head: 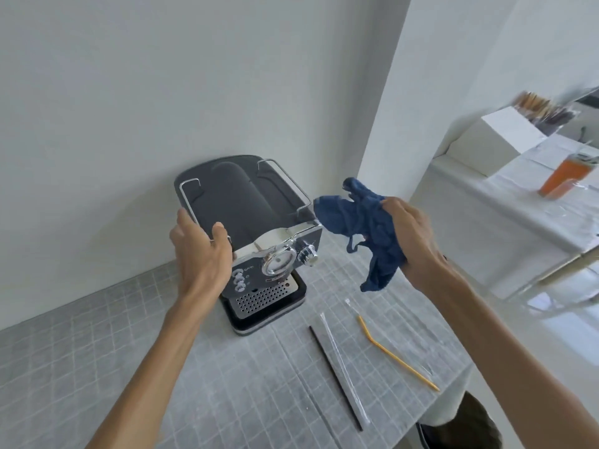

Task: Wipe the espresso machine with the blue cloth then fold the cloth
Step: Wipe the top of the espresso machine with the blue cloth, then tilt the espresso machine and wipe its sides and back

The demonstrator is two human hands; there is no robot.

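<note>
Dark grey espresso machine with chrome trim (249, 228) sits on the grey tiled counter (227, 384), back near the white wall. Left hand (201, 251) grips its top left front corner, thumb on top, fingers down the side. Right hand (411, 234) holds the crumpled blue cloth (359, 222) bunched in its fingers, in the air just right of the machine; cannot tell if the cloth touches it. Black straw (334, 374), clear wrapped straw (343, 367) and orange bent straw (395, 354) lie on the counter in front.

Matt espresso machine (240, 202) top, apparently plastic, chrome trim
</note>
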